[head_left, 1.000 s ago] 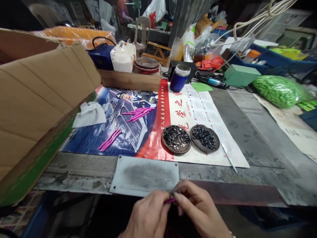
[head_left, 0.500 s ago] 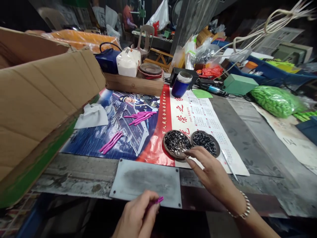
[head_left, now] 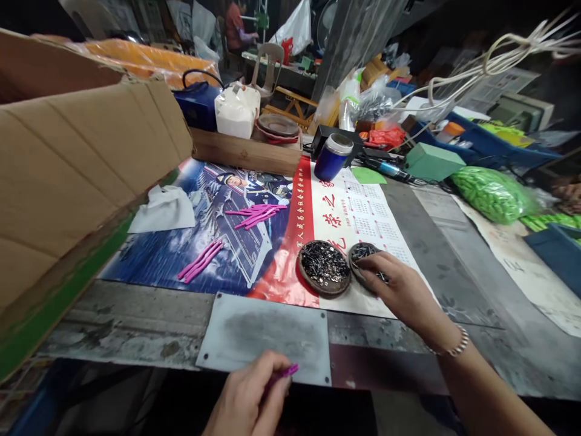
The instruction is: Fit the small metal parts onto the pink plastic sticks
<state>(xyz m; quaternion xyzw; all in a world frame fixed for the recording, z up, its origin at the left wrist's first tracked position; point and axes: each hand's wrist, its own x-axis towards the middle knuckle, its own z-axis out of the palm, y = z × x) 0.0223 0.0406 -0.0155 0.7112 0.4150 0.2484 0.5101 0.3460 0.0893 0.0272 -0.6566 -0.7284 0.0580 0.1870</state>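
Note:
My left hand (head_left: 254, 390) is closed on a thin magenta plastic stick (head_left: 289, 370), whose end shows past the fingertips over the front edge of a grey metal plate (head_left: 267, 333). My right hand (head_left: 394, 281) reaches into the right-hand round dish (head_left: 360, 280) of small dark metal pins. Its thumb and fingers are drawn together at the pins; what is between them is too small to make out. Beside it, the left-hand dish (head_left: 306, 281) holds small dark metal pieces and shiny ring-like bits. More magenta sticks (head_left: 256, 215) lie in a loose pile, with several others (head_left: 200, 261) nearer me.
A calendar poster (head_left: 284, 266) covers the bench under the dishes. A large cardboard box (head_left: 91, 151) stands at left by a white cloth (head_left: 162, 210). Behind are a blue jar (head_left: 333, 157) and a wooden box (head_left: 247, 152). A green-filled bag (head_left: 492, 194) lies at right.
My right hand has moved right, from above the left dish into the right dish, and its fingers have drawn together. My left hand stays in place with the magenta stick.

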